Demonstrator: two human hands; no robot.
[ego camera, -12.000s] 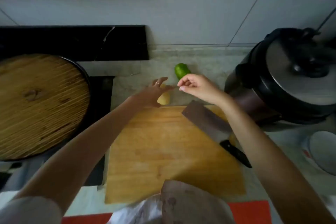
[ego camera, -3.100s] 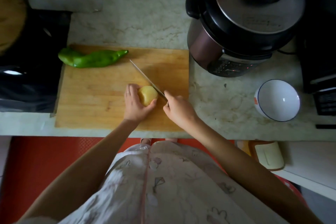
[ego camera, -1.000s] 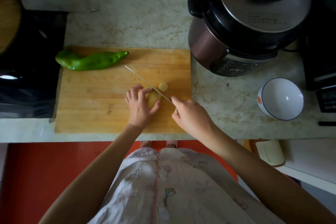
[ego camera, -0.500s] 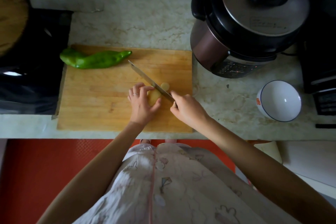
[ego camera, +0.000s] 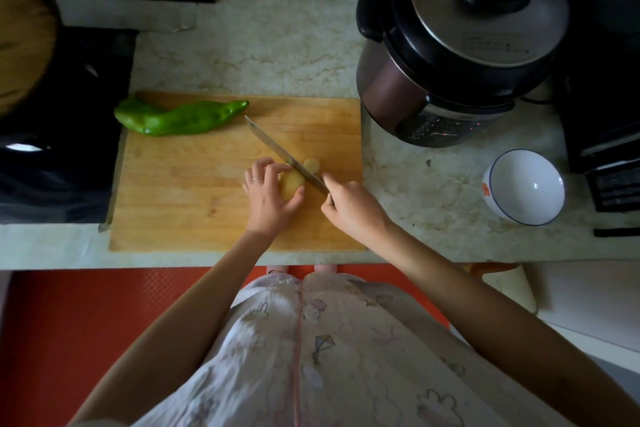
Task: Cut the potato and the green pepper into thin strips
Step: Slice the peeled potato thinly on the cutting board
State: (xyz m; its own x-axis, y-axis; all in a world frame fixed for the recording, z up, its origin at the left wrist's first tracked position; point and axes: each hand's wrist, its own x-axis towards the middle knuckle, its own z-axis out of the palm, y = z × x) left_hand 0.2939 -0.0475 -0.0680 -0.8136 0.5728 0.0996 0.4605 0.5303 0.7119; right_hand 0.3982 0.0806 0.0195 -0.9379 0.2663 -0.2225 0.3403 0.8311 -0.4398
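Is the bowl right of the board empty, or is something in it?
Empty. The bowl stands upright, and its white inside shows bare down to the bottom, with only a small glint of light.

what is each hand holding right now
Left hand: closed on the potato, steadying it on the cutting board.
Right hand: closed on the knife, blade at the potato.

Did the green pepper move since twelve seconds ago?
Yes: the green pepper went from the counter behind the cutting board onto the board's far left corner.
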